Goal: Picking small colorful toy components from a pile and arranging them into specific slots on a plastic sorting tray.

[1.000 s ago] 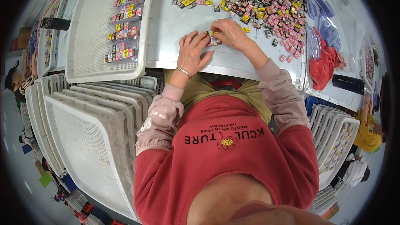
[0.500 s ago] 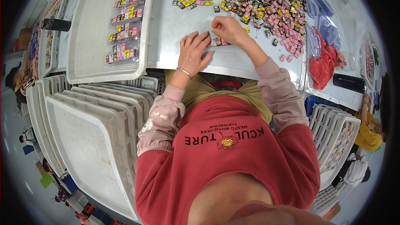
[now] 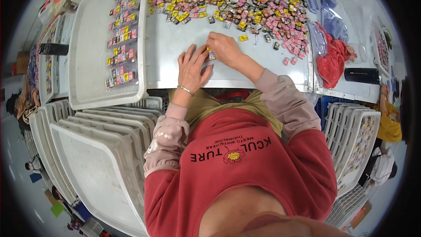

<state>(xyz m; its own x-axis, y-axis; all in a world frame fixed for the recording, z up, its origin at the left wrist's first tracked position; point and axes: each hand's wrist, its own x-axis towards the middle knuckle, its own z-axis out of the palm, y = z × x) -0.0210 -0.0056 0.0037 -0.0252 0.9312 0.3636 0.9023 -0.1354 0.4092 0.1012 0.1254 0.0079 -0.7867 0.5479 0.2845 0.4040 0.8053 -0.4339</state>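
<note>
My left hand [image 3: 191,71] lies palm down near the front edge of the metal table, fingers stretched out, fingertips beside a few small printed blocks [image 3: 211,55]. Against the same blocks, my right hand [image 3: 225,49] is closed in a pinch at a small block, mostly hidden by the fingers. A single yellow block [image 3: 244,37] lies just right of that hand. Beyond both hands spreads a large heap of small pink, black and yellow blocks [image 3: 245,4].
On the left, a white mesh tray [image 3: 90,61] holds clear packs of blocks [image 3: 120,75] in a column. Stacked white trays [image 3: 87,149] stand below it. At the right lie a red cloth [image 3: 331,63], clear plastic pieces [image 3: 331,19] and a black cylinder [image 3: 362,75].
The whole view has shifted slightly. My right hand has come down and left, closer to my left fingers, and now covers most of the short row of blocks. My left hand stays in place.
</note>
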